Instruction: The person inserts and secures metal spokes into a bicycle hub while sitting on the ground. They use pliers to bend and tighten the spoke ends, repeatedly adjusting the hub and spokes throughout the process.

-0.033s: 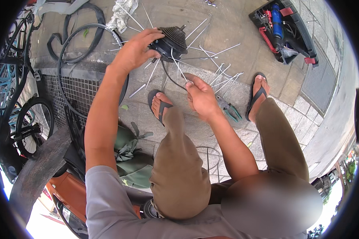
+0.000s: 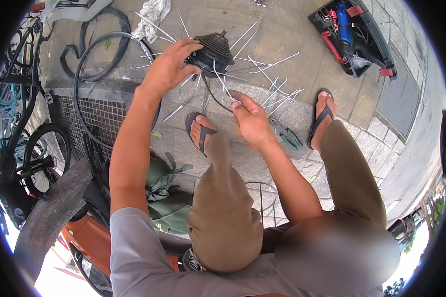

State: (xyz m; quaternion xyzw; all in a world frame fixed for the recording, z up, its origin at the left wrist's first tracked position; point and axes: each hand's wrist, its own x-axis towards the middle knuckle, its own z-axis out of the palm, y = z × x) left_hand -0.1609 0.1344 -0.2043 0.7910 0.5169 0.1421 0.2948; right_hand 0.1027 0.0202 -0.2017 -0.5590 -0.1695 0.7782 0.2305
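Observation:
A black wheel hub with a stepped sprocket cluster stands off the ground at upper centre, with thin silver spokes sticking out around it. My left hand grips the hub's left side, fingers over the top and thumb below. Between the thumb and fingers of my right hand is the lower end of a spoke, which runs up to the hub. A black cable hangs from the hub and passes behind that hand. Several loose spokes lie beyond my right hand, and green-handled pliers lie beside it.
At upper right an opened toolbox holds a blue cylinder and tools. A bare wheel rim, an inner tube and a white rag are at upper left. A slim silver tool lies near my foot; a green bag is lower left.
The hub has turned slightly under my left hand; the spokes below it now reach less far down. My right hand keeps its hold. The whole view has shifted a little.

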